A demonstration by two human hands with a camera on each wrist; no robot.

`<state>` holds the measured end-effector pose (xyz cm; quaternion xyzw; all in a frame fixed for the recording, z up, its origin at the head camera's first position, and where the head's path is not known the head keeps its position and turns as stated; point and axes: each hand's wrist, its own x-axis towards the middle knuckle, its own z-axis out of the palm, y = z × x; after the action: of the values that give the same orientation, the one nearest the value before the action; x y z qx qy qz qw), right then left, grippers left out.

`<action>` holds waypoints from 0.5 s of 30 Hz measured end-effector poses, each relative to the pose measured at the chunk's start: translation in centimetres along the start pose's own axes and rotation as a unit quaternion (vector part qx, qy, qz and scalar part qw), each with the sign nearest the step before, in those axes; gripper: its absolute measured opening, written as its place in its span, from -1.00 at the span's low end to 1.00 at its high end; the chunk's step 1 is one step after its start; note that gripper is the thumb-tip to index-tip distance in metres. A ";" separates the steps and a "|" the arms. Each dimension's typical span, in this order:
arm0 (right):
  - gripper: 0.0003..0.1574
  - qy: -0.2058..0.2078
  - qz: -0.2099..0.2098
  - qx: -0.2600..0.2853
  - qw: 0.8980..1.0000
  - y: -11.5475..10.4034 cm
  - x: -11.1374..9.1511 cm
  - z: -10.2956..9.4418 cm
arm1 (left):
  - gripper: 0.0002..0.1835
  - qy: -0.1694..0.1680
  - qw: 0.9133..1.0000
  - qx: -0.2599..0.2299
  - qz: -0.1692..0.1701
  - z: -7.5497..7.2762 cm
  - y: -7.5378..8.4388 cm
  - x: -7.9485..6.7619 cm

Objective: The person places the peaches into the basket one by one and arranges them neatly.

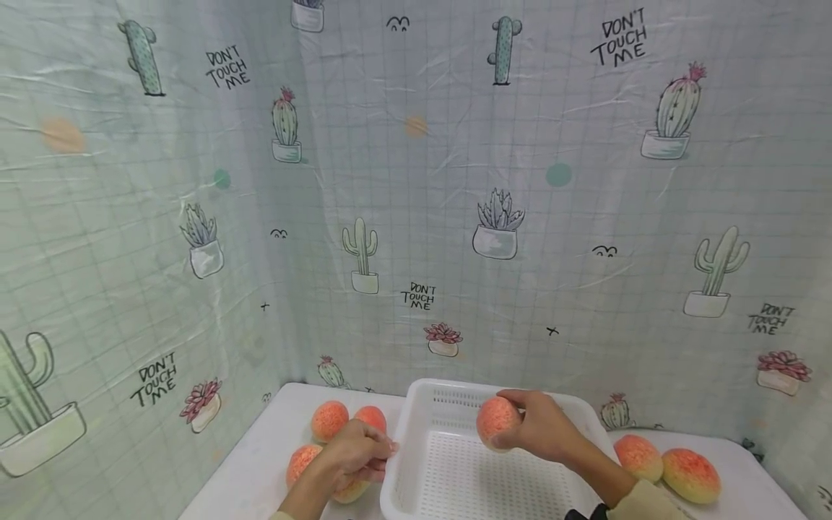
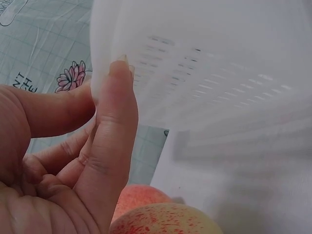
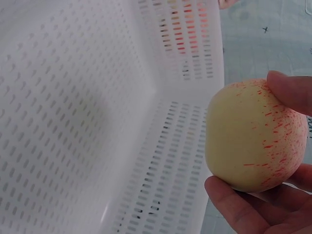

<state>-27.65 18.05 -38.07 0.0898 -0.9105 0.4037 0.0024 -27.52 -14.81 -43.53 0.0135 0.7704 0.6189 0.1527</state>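
Note:
My right hand (image 1: pixel 542 426) grips a red-speckled peach (image 1: pixel 498 423) above the white perforated basket (image 1: pixel 398 473). In the right wrist view, the peach (image 3: pixel 248 136) shows a pale yellow side, with my thumb and fingers (image 3: pixel 234 207) around it. At the basket's left side, my left hand (image 1: pixel 354 455) pinches the rim between thumb and finger, as the left wrist view shows on the basket wall (image 2: pixel 195 53). The basket floor (image 3: pixel 63 112) is bare where it shows. Close by my left hand lie several peaches (image 1: pixel 329 421), partly hidden behind it.
Two more peaches, one (image 1: pixel 639 457) and a larger one (image 1: pixel 692 476), lie right of the basket, near my right forearm. Everything stands on a white table (image 1: pixel 240 469). A cactus-print curtain (image 1: pixel 403 202) hangs behind the table and along the left.

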 end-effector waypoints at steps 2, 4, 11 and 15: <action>-0.06 0.000 -0.007 -0.004 1.000 -0.1 0.2 0.2 | -0.84 0.000 1.000 -0.002 0.001 0.0 0.0 0.0; -0.08 -0.001 -0.017 -0.008 1.000 -0.1 0.4 0.4 | -0.83 -0.002 1.000 -0.006 0.003 0.0 0.1 0.1; -0.14 -0.007 -0.028 -0.009 1.000 -0.6 1.0 1.3 | -0.83 0.003 1.000 -0.009 -0.001 0.1 0.0 0.1; -0.14 -0.014 -0.029 -0.007 0.999 -0.8 1.2 1.8 | -0.83 0.008 1.000 -0.007 -0.004 0.1 -0.2 0.1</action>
<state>-28.54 16.00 -38.65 0.1223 -0.9101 0.3960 0.0018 -27.52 -14.75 -43.77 0.0044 0.7674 0.6235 0.1494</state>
